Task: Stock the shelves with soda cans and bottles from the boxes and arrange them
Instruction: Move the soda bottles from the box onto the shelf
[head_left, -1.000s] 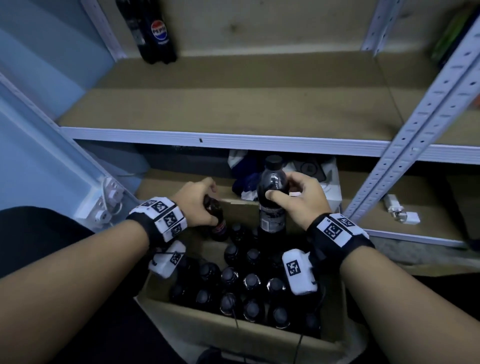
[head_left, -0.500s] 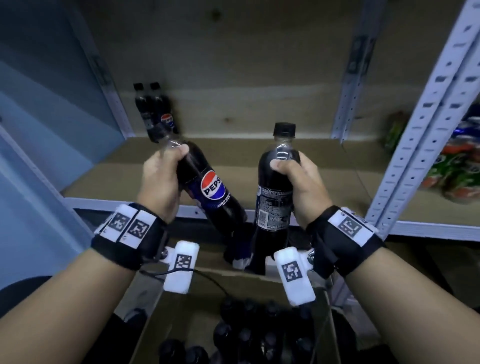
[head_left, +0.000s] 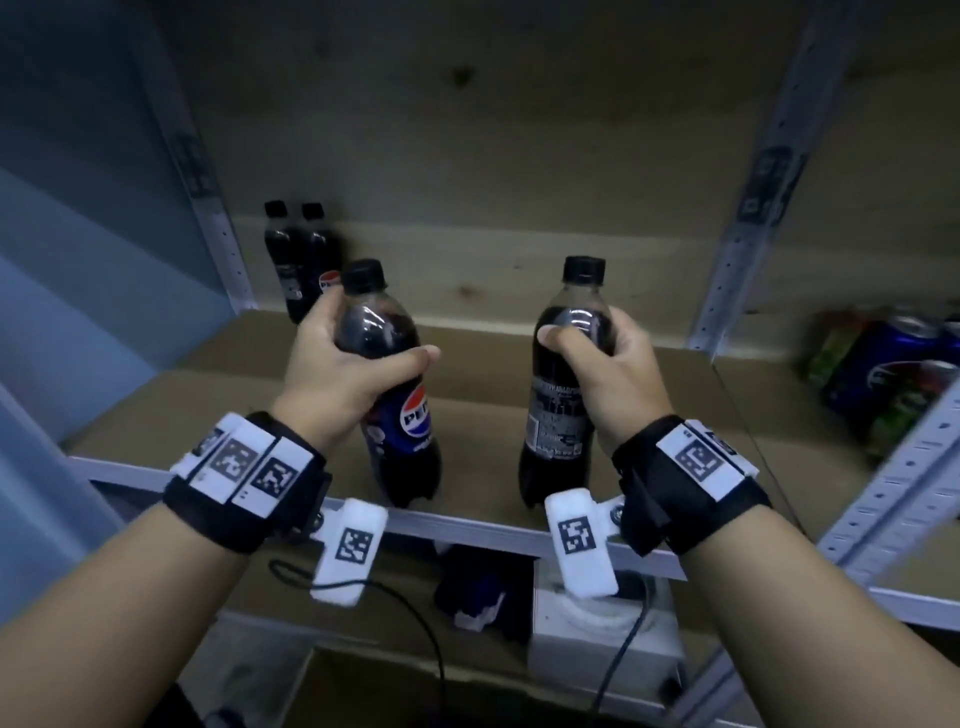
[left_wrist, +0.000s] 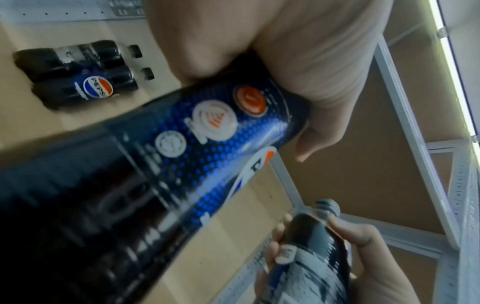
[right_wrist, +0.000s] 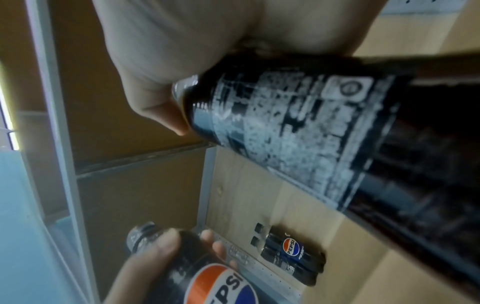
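Observation:
My left hand (head_left: 345, 366) grips a dark Pepsi bottle (head_left: 397, 415) by its upper body, its logo facing me; the same bottle (left_wrist: 161, 164) fills the left wrist view. My right hand (head_left: 602, 364) holds a second Pepsi bottle (head_left: 563, 395) upright, its printed back label towards me, as the right wrist view shows (right_wrist: 298, 131). Both bottles hang over the front part of the wooden shelf board (head_left: 493, 374). Two more Pepsi bottles (head_left: 298, 260) stand side by side in the shelf's back left corner.
White perforated metal uprights (head_left: 737, 234) frame the shelf, and another upright (head_left: 893, 483) crosses at the right. Blurred colourful cans (head_left: 883, 374) sit in the bay to the right. Below the shelf edge (head_left: 467, 525) lie a white box (head_left: 602, 629) and a cardboard box (head_left: 415, 691).
Both hands lifted a bottle each out of the cardboard box and raised them to shelf height. The left bottle has swung from tilted to nearly upright.

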